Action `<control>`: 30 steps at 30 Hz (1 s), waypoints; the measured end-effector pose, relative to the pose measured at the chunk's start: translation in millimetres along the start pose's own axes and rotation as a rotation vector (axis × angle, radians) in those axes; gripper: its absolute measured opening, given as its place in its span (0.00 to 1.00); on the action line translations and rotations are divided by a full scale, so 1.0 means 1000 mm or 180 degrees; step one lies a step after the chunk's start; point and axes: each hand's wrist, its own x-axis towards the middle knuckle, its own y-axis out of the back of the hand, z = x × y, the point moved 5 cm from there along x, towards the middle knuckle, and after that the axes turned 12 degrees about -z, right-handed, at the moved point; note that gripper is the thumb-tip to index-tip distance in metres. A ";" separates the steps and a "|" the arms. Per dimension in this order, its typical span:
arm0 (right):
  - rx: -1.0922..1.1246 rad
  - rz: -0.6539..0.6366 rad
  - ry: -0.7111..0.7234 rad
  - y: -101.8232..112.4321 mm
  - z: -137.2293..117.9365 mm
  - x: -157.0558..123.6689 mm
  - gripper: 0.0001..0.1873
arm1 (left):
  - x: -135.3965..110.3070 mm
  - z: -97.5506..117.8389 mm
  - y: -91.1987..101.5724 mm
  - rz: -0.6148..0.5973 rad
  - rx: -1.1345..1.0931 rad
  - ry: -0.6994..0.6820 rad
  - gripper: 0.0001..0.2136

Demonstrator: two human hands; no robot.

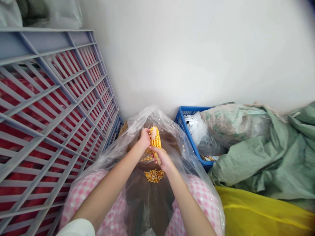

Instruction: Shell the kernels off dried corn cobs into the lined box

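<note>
A yellow corn cob [156,141] is held up at a tilt between both hands, with a bare pale strip near its upper end. My right hand [162,157] is wrapped round its lower part. Against the upper left side of the cob, my left hand [145,137] is closed with the fingertips touching the bare strip; whether a loose kernel is between them I cannot tell. Below lies a pile of loose kernels [154,176] in a large clear plastic bag [197,170], spread over the lap. More corn [147,158] shows partly behind the hands.
Tall grey-lilac plastic crates [56,131] with red contents stand close on the left. To the right are a blue basket [188,131] holding plastic bags, a green cloth [256,157] and a yellow sack [261,213]. A white wall [192,52] rises behind.
</note>
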 end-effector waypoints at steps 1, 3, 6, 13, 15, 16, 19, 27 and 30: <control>-0.0003 0.0000 -0.0005 0.000 0.000 0.000 0.14 | 0.000 -0.001 0.000 0.0016 0.0030 0.0050 0.03; -0.0010 0.0002 -0.0007 0.000 0.001 0.000 0.14 | -0.001 -0.002 0.001 0.0077 0.0112 0.0146 0.03; -0.0015 0.0002 0.0002 0.000 0.001 0.000 0.14 | -0.002 -0.001 0.002 0.0124 0.0211 0.0158 0.02; -0.0016 0.0003 0.0002 -0.001 0.000 0.000 0.13 | -0.003 0.003 0.000 0.0092 0.0381 -0.0075 0.05; -0.0026 -0.0001 0.0001 -0.001 0.001 0.000 0.13 | -0.003 0.003 0.001 0.0111 0.0425 -0.0041 0.05; -0.0031 -0.0001 0.0002 -0.002 0.001 0.001 0.13 | -0.002 0.003 0.001 0.0122 0.0442 -0.0025 0.05; -0.0042 -0.0005 0.0008 -0.002 0.002 0.001 0.13 | 0.000 0.004 0.003 0.0141 0.0470 -0.0008 0.04; -0.0064 0.0009 -0.0007 -0.002 0.002 0.001 0.13 | 0.001 -0.002 0.007 0.0218 0.0433 0.0067 0.02; -0.0069 0.0045 0.0007 -0.001 0.002 0.001 0.13 | 0.001 0.000 0.005 0.0180 0.0386 -0.0062 0.04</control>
